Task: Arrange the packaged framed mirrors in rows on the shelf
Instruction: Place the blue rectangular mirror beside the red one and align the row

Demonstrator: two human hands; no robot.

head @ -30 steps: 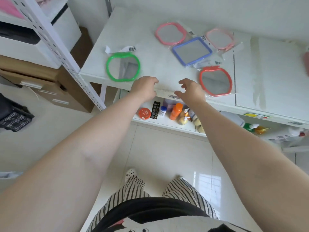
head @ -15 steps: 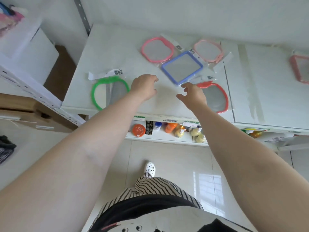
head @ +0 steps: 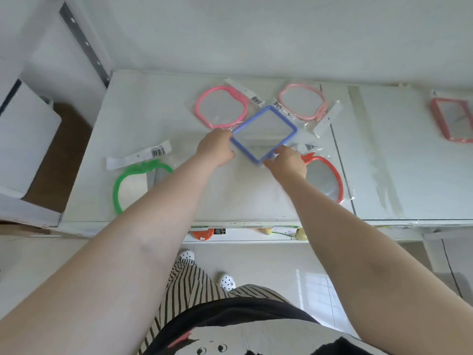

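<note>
Blue mirror [head: 264, 133]: square frame, turned corner-on like a diamond, sealed in a clear bag, lying flat on white shelf [head: 163, 119]. Gripped at its left corner by left hand [head: 215, 147], fingers closed on the frame edge; pinched at its near corner by right hand [head: 288, 160]. Beyond the left hand, touching the blue frame: pink mirror [head: 221, 108], rounded, bagged, barcode tag. Beyond the right hand: pale pink mirror [head: 302, 101], same shape. Just right of the right hand, partly under it: red mirror [head: 325, 176]. Well left of the left hand: green mirror [head: 133, 184]. Far right, cut by the edge: red square mirror [head: 451, 119].
</note>
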